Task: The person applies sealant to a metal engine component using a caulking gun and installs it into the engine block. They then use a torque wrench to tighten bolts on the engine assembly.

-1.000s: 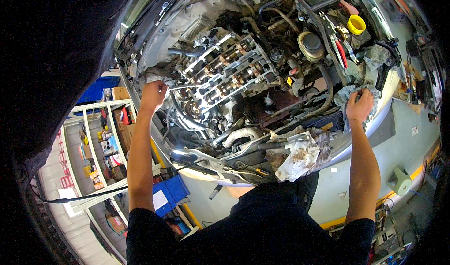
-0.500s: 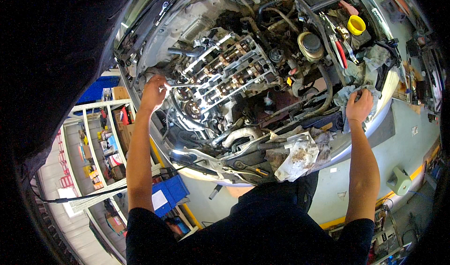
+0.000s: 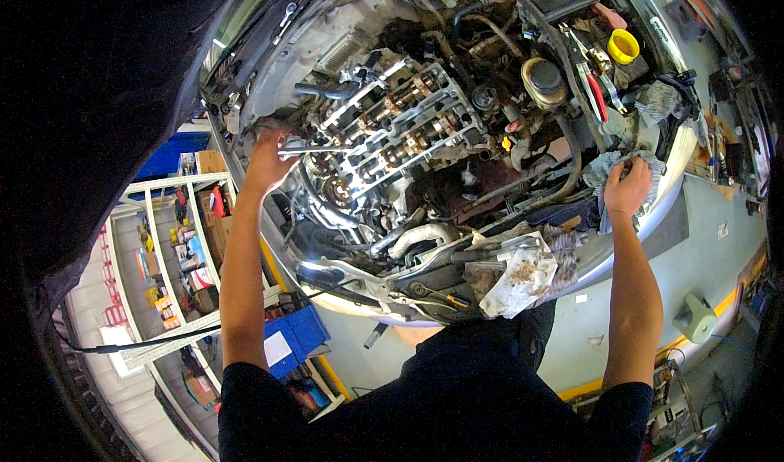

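Observation:
At the left end of the opened engine, my left hand is closed around the end of a slim metal wrench. The wrench lies nearly level and reaches towards the camshafts; its far end is hard to make out among the engine parts. Over on the right, my right hand is curled on a crumpled grey rag at the front corner of the engine bay. Its fingertips press into the cloth.
Red-handled pliers and a yellow cup sit at the back right. A stained white cloth drapes over the front edge. A ratchet lies at the far left. Shelves with boxes stand at the left.
My left hand has shifted slightly down at the wrench's end, and its fingers lie differently. The wrench has turned a little. My right hand stays on the rag.

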A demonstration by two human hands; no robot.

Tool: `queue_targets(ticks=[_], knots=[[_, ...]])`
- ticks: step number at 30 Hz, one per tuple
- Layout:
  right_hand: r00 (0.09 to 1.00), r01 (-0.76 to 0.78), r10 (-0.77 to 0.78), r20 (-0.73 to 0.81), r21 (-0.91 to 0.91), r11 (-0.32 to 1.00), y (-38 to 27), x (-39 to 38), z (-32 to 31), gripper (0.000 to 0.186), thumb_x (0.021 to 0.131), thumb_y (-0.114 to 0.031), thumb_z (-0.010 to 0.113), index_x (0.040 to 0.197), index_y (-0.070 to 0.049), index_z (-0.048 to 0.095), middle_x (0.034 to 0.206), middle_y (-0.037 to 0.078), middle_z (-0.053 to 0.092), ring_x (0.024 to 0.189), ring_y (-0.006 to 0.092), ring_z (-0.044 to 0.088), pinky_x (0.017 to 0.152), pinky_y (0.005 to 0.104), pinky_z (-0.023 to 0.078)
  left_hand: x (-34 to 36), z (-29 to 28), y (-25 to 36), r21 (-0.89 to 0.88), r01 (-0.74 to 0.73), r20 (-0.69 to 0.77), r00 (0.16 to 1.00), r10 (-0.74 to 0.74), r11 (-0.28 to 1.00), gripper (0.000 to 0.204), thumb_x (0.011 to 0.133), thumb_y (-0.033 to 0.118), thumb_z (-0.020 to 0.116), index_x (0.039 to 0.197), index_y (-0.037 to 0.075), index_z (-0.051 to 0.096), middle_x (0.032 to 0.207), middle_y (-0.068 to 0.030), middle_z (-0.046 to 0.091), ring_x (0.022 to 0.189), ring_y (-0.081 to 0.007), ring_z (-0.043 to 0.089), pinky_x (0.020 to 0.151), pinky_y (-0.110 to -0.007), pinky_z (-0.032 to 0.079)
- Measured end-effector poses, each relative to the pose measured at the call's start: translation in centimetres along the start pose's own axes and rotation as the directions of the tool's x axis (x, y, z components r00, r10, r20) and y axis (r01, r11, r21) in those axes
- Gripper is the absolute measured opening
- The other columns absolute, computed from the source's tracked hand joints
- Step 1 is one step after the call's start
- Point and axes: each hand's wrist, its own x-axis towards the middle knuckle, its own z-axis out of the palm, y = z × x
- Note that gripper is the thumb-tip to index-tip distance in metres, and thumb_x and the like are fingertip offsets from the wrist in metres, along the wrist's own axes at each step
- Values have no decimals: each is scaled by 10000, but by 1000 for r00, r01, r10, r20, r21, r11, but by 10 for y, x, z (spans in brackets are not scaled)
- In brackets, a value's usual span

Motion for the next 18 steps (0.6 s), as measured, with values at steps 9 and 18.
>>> queue_targets(ticks=[9,18], knots=[[1000,3,-3,0,-19,1000,0,0,1,250,922,-237,649,1044,-23,606,1025,186,645,998,429,593,875,540,468,-3,-11,-6,159,103,250,958,-141,982,316,973,310,713,887,13,777,829,-249,719,806,-459,702,738,-518,552],[1000,9,-9,-11,1,1000,-5,1,-1,191,921,-186,642,988,-17,586,980,176,633,968,407,593,855,523,459,-8,-16,-8,129,182,182,962,-204,975,283,934,318,775,927,38,811,882,-203,771,829,-398,751,752,-467,576]])
